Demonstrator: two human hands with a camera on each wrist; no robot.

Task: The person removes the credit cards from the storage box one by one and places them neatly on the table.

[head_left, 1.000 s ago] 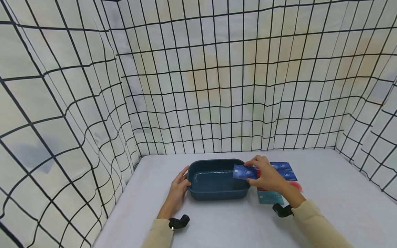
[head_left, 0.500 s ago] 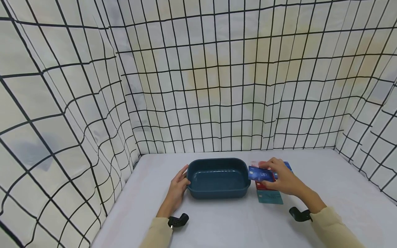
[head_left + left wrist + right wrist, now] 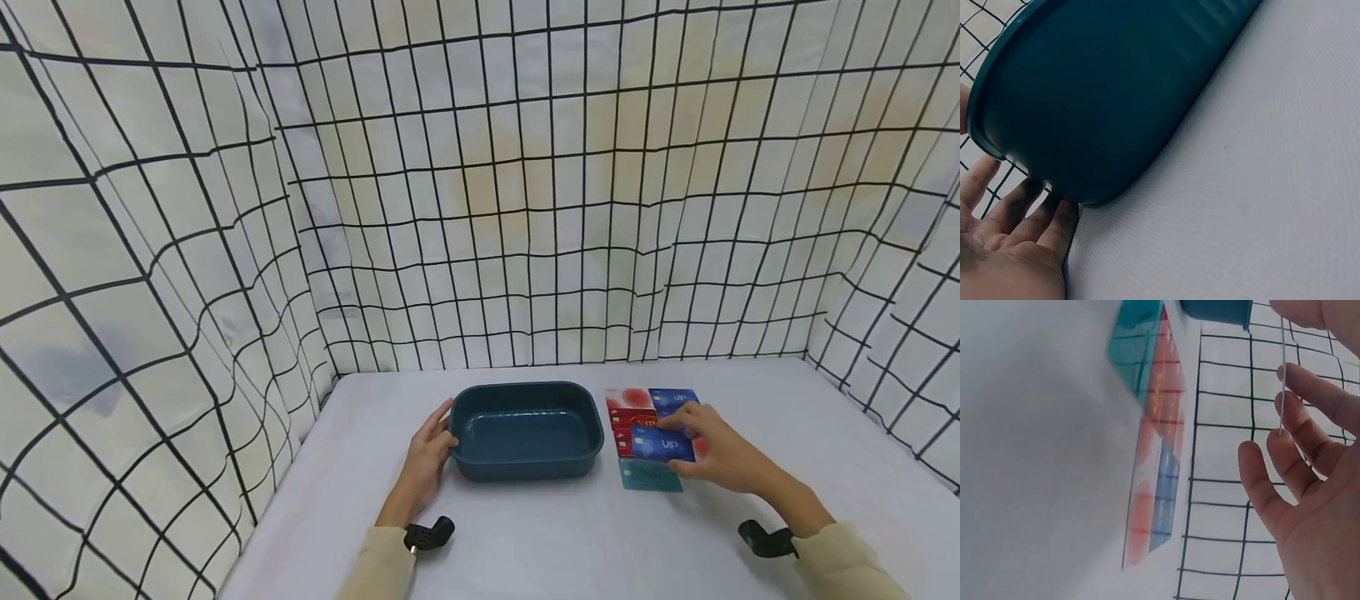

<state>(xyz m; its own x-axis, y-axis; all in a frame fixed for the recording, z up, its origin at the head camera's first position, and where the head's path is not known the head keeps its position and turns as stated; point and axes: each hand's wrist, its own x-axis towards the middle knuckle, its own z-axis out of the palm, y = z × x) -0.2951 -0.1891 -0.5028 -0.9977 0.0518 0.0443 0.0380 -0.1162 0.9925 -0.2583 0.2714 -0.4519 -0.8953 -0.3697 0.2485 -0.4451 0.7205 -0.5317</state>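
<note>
A dark teal plastic basin [image 3: 525, 472] stands upright on the white table, its inside bare. My left hand [image 3: 426, 462] holds its left end, thumb at the rim and fingers [image 3: 1054, 219] along the outer wall. To the right of the basin, my right hand [image 3: 716, 450] pinches a blue VIP card [image 3: 662, 444] by its edges between thumb and fingers. In the right wrist view this card [image 3: 1282, 381] appears edge-on, raised over the spread of cards. Beneath it lie a teal card [image 3: 651, 476], a red VIP card [image 3: 632, 417] and another blue VIP card [image 3: 673, 397], partly overlapping.
A white card with a red circle [image 3: 628, 398] lies at the back left of the spread. Walls of white cloth behind a black net [image 3: 480, 250] enclose the table's back and sides. A black wrist camera [image 3: 767, 539] sits at each sleeve.
The right hand has moved right and slightly nearer with the blue card, from over the basin's right end to over the spread cards. The left hand and basin stay put.
</note>
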